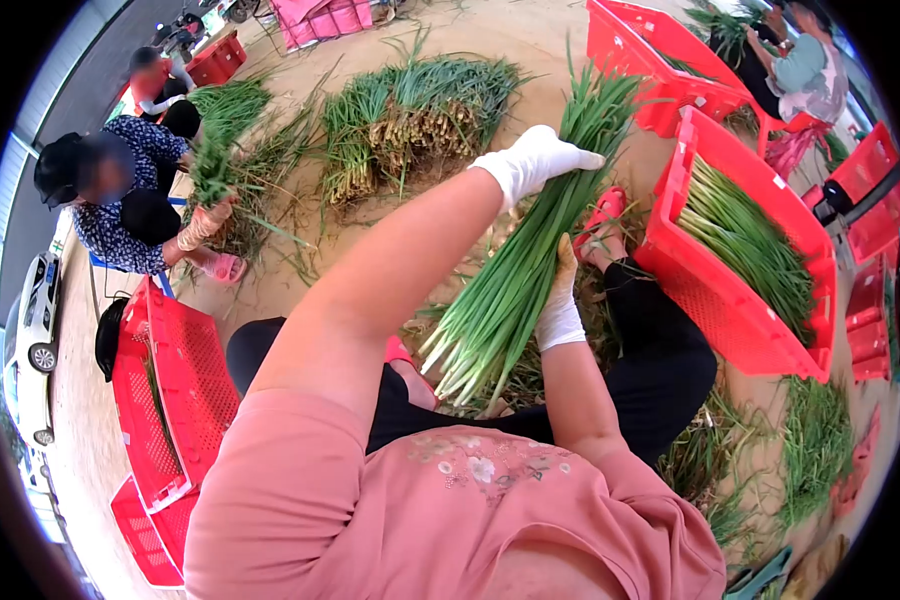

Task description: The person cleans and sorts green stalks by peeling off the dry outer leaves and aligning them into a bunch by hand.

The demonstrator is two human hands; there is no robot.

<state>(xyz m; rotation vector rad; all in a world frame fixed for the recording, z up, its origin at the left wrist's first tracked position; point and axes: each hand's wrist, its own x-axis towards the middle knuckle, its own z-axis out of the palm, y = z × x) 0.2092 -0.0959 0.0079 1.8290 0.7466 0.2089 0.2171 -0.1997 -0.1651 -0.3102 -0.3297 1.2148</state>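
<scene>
A thick bunch of garlic chives (515,265) lies slantwise in front of me, pale stem ends down toward my lap and green leaf tips up and away. My left hand (535,168), in a white glove, reaches across and is closed round its upper, leafy part. Lower down, my right hand (561,305) grips the right side of the bunch; its glove has a yellowish fingertip area, and most fingers are hidden behind the leaves. Below the stem ends, loose trimmings lie on the ground between my legs.
A red crate (675,235) at my right holds more chives (745,250). Ahead lies a large untrimmed pile (420,120). Red crates (175,390) stand at my left, where a co-worker (125,200) sits handling greens. Other people sit farther back.
</scene>
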